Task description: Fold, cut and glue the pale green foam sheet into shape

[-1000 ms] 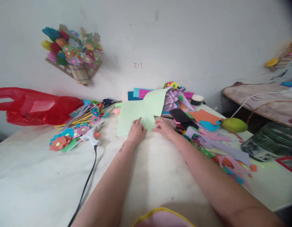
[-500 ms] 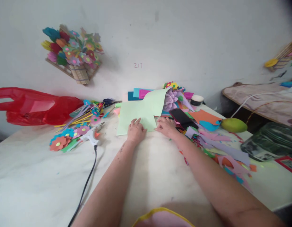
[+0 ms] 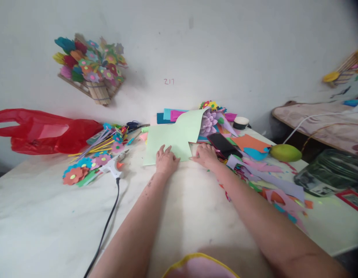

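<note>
A pale green paper sheet [image 3: 170,139] lies on the white table [image 3: 45,216], its far end curling up over a heap of coloured paper. My left hand [image 3: 166,161] rests flat on the sheet's near edge, fingers spread. My right hand [image 3: 206,155] lies at the sheet's near right corner, fingers stretched toward the paper, with nothing gripped. A black phone [image 3: 223,144] sits just right of my right hand.
A white glue gun [image 3: 113,168] with a black cord lies left of my hands beside paper flowers [image 3: 80,172] and sticks. A red plastic bag [image 3: 42,131] is far left. Paper scraps [image 3: 271,185], a green mango [image 3: 285,153] and a tape roll [image 3: 241,122] crowd the right.
My right hand has slid slightly right along the sheet's near edge. The left hand stays on the paper. The view has shifted a little.
</note>
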`<state>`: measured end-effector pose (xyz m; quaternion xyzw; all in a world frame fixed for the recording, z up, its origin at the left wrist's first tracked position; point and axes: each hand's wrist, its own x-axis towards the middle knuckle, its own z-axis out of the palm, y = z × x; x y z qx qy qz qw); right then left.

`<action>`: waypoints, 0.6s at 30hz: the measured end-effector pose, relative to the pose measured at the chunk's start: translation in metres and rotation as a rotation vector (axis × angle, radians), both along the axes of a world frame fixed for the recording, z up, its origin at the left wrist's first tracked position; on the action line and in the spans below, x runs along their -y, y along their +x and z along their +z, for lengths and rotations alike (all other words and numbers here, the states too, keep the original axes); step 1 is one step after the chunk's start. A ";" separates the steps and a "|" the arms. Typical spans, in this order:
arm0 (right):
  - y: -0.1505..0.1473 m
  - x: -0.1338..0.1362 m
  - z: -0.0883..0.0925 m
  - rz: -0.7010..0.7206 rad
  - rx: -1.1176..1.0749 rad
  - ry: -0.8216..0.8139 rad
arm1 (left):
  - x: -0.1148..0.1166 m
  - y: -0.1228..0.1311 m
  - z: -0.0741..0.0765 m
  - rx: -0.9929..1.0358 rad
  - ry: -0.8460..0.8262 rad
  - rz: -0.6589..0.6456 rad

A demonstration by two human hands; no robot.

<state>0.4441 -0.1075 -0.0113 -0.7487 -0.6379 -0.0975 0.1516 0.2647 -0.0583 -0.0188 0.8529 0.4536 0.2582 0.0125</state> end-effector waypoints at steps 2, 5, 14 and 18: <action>-0.002 0.002 0.001 0.008 0.012 0.049 | 0.001 0.000 0.001 -0.004 0.002 0.008; -0.006 0.002 0.003 0.053 -0.034 0.110 | 0.002 0.001 0.002 0.000 0.009 0.013; -0.045 -0.016 0.023 0.203 -0.853 0.027 | 0.002 0.001 0.002 -0.009 0.008 0.028; -0.063 -0.020 0.018 0.116 -1.123 -0.067 | 0.004 0.001 0.001 -0.001 -0.009 0.032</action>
